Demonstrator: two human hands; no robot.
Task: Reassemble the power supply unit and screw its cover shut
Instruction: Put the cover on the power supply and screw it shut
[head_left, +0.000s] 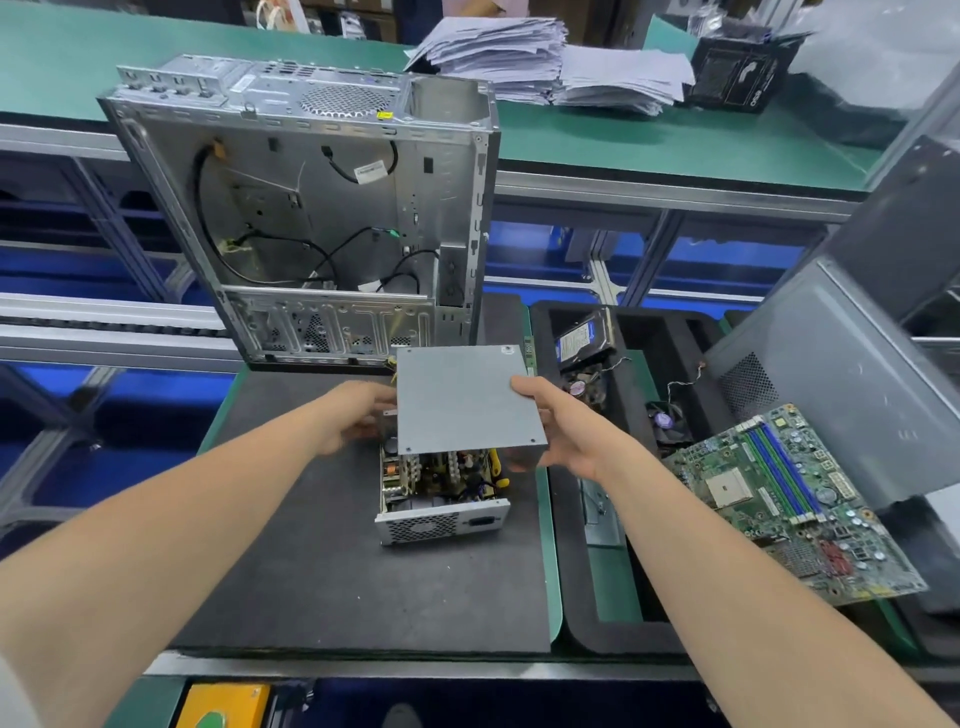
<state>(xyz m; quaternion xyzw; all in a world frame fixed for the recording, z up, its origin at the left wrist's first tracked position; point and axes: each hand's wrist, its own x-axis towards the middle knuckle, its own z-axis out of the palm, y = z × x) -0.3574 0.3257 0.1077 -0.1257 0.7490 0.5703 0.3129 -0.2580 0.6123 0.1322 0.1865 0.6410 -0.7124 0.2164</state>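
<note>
I am holding the cover (462, 397) in my right hand (563, 434) above the power supply unit (441, 499), so it is blocking most of the open top; only the near strip is staying reachable from above. My left hand (358, 415) is crowding the left side. The computer case (311, 208) is standing just behind, closing off the far side. The black mat (311, 571) is lying bare to the left and in front, giving free passage. The tray (587, 623) and the leaning motherboard (795, 499) are hemming in the right.

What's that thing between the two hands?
The grey metal cover, pinched by the right hand, over the open power supply unit. Head view shows it.
</note>
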